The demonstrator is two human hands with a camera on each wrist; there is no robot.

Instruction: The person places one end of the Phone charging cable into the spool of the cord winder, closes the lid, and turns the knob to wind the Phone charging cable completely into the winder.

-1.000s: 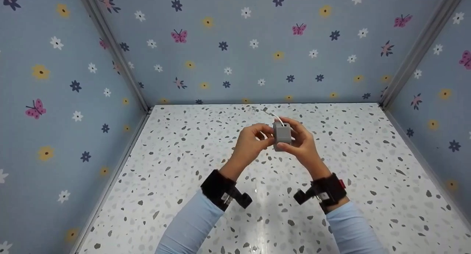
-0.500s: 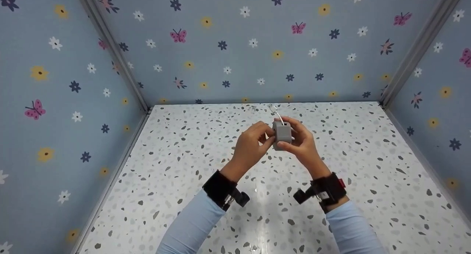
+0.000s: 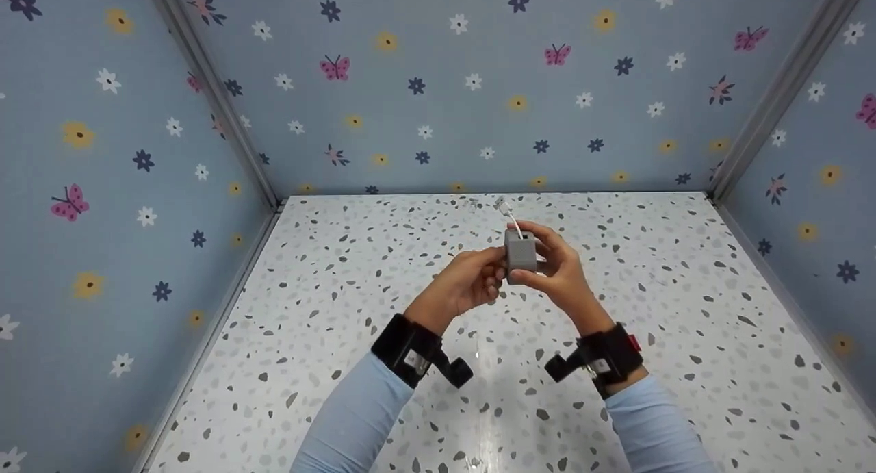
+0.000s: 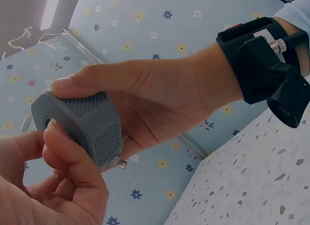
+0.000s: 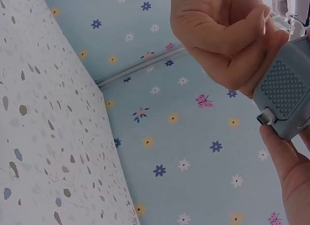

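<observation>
A small grey box-shaped device (image 3: pixel 521 254) with textured sides is held up in front of me. My right hand (image 3: pixel 564 271) grips it between thumb and fingers. My left hand (image 3: pixel 465 285) is at its left face, its other fingers curled below. In the left wrist view, the left fingertips (image 4: pixel 58 138) meet the device (image 4: pixel 80 121) beside a dark round spot; what they pinch there is mostly hidden. A short white cable (image 3: pixel 514 224) with a USB plug (image 3: pixel 503 206) rises from its top. A small metal plug (image 5: pixel 264 118) sticks out of the opposite end.
Below lies a white speckled tabletop (image 3: pixel 328 363). Blue flowered panels (image 3: pixel 445 117) enclose it at the back and both sides, with grey metal strips (image 3: pixel 212 93) at the corners. Each wrist wears a black strap with a camera (image 3: pixel 407 353).
My left hand has turned over at the device's left face, showing more palm and curled fingers. The device has shifted slightly left, and the cable's plug has swung about.
</observation>
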